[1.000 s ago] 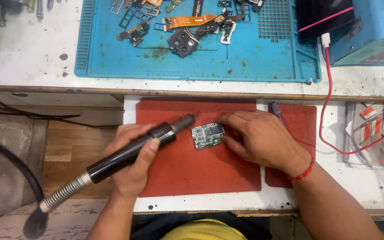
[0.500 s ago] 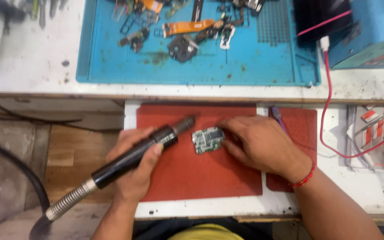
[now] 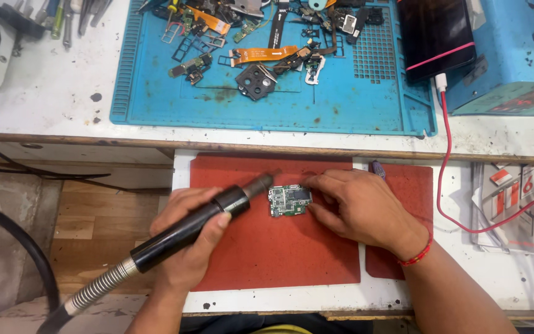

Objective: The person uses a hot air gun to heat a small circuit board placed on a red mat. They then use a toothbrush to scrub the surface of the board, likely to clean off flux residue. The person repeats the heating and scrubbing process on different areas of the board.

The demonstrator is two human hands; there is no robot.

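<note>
The right hand [image 3: 356, 207] covers the right edge of the small green circuit board [image 3: 288, 200] at mid-frame — and the black handpiece's ribbed metal hose [image 3: 97, 291] runs off the bottom left edge, its nozzle tip blurred.
</note>
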